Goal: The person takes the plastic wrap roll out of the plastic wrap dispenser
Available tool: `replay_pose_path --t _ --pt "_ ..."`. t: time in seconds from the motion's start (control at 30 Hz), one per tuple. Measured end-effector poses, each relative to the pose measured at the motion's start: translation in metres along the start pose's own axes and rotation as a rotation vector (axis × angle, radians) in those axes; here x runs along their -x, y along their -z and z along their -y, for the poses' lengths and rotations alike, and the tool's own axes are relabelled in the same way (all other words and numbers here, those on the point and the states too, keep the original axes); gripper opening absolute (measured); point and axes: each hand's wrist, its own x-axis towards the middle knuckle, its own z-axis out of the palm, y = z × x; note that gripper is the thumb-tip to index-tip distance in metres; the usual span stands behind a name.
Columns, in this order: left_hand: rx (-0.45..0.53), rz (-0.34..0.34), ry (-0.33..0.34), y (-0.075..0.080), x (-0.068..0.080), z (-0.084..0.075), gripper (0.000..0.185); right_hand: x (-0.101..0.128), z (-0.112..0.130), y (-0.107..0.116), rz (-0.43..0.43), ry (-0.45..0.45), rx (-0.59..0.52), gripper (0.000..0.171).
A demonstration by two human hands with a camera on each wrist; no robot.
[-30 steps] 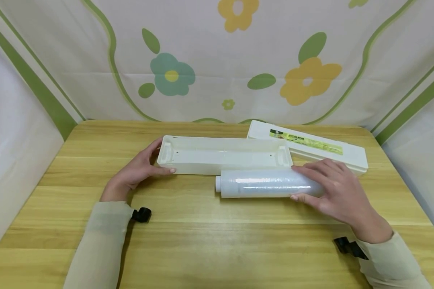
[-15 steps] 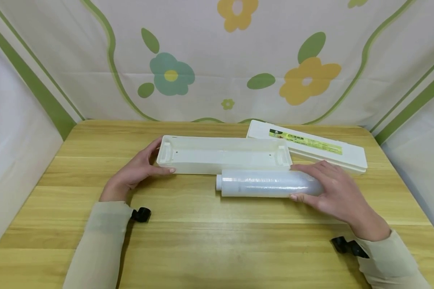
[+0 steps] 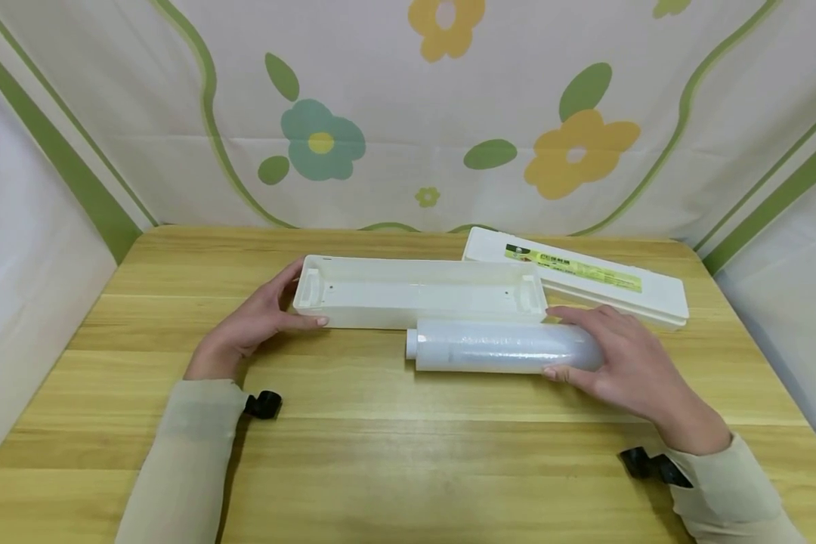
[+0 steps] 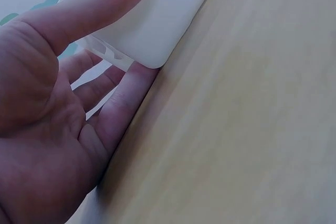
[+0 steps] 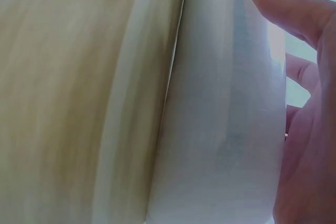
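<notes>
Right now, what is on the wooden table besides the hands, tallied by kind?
Open white tray, left hand gripping its end: 1
Roll of cling film, right hand gripping it: 1
White lid with yellow-green label: 1
Total: 3

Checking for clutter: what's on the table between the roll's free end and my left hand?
Only bare table, in the head view. The tray lies just behind that stretch, held by the left hand.

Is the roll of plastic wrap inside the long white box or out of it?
Out. The roll lies on the table in front of the open box, with the right hand holding its end.
</notes>
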Motion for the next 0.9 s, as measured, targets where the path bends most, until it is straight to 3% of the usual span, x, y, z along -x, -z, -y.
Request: replay_pose_path --t 0.23,0.9 --pt "-0.023 -0.034 -0.005 0.0003 0.0001 0.0015 0.113 -0.0010 0.0010 -0.0010 0.011 -0.016 0.006 0.080" --pt "0.002 -0.038 -0.012 -0.0020 -0.0003 0.0012 0.108 0.0007 -0.0006 -0.0028 0.007 -0.017 0.004 0.079"
